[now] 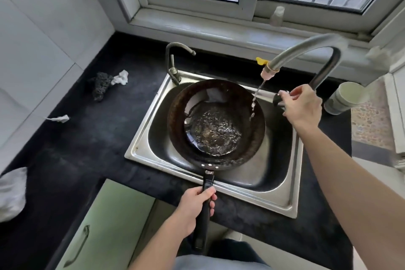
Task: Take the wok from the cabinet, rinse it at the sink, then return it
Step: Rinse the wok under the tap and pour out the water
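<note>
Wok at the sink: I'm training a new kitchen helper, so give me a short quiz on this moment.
1. True or false: the wok holds water.
2. Which hand grips the wok's handle? A) left B) right
3. Fill in: the right hand holds the tap's ____.
Key: 1 true. 2 A, the left hand. 3 lever.

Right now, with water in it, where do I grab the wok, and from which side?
Grip the long black handle, coming from the near side of the sink. It sticks straight out over the front rim toward the person, where the left hand wraps it. The wok bowl is wide, round and wet, so likely poor to hold.
</note>
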